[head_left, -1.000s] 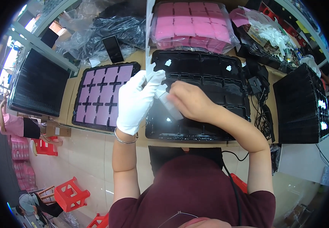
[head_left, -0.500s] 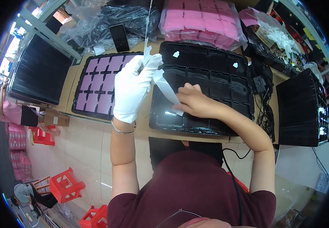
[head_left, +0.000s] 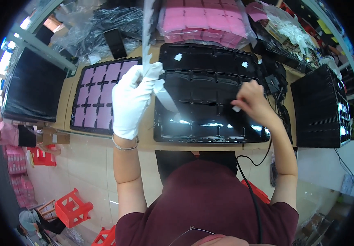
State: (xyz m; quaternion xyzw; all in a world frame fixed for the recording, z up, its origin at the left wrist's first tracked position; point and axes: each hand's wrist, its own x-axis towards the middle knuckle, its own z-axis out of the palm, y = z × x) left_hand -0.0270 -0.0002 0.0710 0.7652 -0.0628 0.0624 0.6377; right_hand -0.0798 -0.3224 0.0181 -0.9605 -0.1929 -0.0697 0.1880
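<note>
My left hand (head_left: 131,102), in a white glove, is closed round a white strip of label backing (head_left: 166,99) with notched edges. One end of the strip rises past the fist and the other hangs over the black plastic tray (head_left: 185,93). My bare right hand (head_left: 254,101) is above the tray's right side, pinching a small white sticker (head_left: 236,108) between thumb and fingers. Two more white pieces lie in the tray's far compartments, a left one (head_left: 178,57) and a right one (head_left: 244,64). The tray is divided into several shallow compartments.
Left of the tray lies another black tray with pink pads (head_left: 87,102). Stacks of black trays stand at the left (head_left: 33,86) and right (head_left: 322,108). Behind are a phone (head_left: 115,43), bagged pink foam (head_left: 203,18) and cables (head_left: 273,80). Red stools (head_left: 73,208) and other people are at left.
My right hand has moved right, away from the hanging strip, with a small white sticker in its fingers. My left hand still grips the strip. The view has shifted slightly.
</note>
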